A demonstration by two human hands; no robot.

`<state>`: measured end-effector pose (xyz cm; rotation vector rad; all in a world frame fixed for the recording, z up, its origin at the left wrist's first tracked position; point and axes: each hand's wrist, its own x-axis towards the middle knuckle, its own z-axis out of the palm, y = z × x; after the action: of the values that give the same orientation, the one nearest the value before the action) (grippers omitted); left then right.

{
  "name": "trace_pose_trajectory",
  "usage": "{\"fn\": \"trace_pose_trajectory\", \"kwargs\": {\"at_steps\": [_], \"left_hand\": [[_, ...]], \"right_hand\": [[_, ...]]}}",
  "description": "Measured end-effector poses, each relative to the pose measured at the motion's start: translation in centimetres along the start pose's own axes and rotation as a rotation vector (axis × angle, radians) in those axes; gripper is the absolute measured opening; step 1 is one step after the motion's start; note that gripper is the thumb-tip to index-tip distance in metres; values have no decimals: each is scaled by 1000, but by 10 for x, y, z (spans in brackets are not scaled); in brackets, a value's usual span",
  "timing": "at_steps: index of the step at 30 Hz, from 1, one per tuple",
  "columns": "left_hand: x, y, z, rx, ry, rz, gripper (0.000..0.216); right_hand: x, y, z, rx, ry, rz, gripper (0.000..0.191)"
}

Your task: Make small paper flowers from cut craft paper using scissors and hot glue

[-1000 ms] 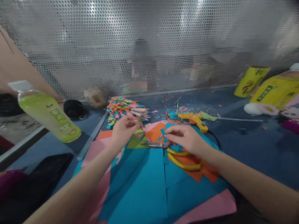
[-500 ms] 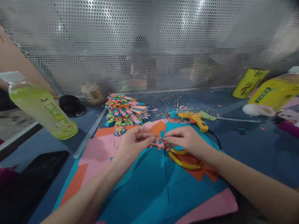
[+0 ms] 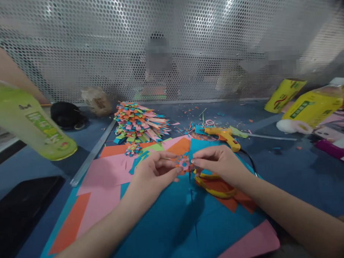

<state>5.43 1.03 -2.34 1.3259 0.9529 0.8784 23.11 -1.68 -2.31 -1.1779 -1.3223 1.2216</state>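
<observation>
My left hand [image 3: 155,173] and my right hand [image 3: 216,163] meet over the middle of the table, both pinching a small paper rosette [image 3: 184,163] of pink, orange and blue strips between fingertips. Under them lie blue paper sheets [image 3: 170,220], pink sheets [image 3: 105,173] and orange sheets [image 3: 69,224]. Yellow-handled scissors [image 3: 212,182] lie just below my right hand. A heap of finished multicoloured paper rosettes [image 3: 139,124] sits beyond my left hand, with one small rosette [image 3: 133,149] lying apart in front of it.
A yellow glue gun [image 3: 223,136] lies behind my right hand. A green drink bottle [image 3: 29,124] stands at the left, a yellow bottle [image 3: 313,107] and yellow pack [image 3: 284,95] at the right. A perforated metal screen [image 3: 168,45] closes off the back. A black object [image 3: 65,115] sits at the far left.
My left hand came back from the rosette heap to meet my right hand. Both now hold a small rosette. The view has tipped slightly closer and lower.
</observation>
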Motion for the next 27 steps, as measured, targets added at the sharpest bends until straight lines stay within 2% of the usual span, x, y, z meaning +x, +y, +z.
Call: {"fn": "trace_pose_trajectory", "kwargs": {"at_steps": [5,9,18,27], "left_hand": [[-3,12,-3,-118,88,-2,30],[-5,13,-6,-234,127,-8,31],[-4,12,-10,-326,118,32,31],[-6,17,-3,-190,89,70,37]], "right_hand": [[-1,-2,1,109,60,-87,13],[-3,-3,2,109,21,-157,10],[1,6,1,-18,-13,-10,15],[-4,3,4,-91,-75,-31,13]]}}
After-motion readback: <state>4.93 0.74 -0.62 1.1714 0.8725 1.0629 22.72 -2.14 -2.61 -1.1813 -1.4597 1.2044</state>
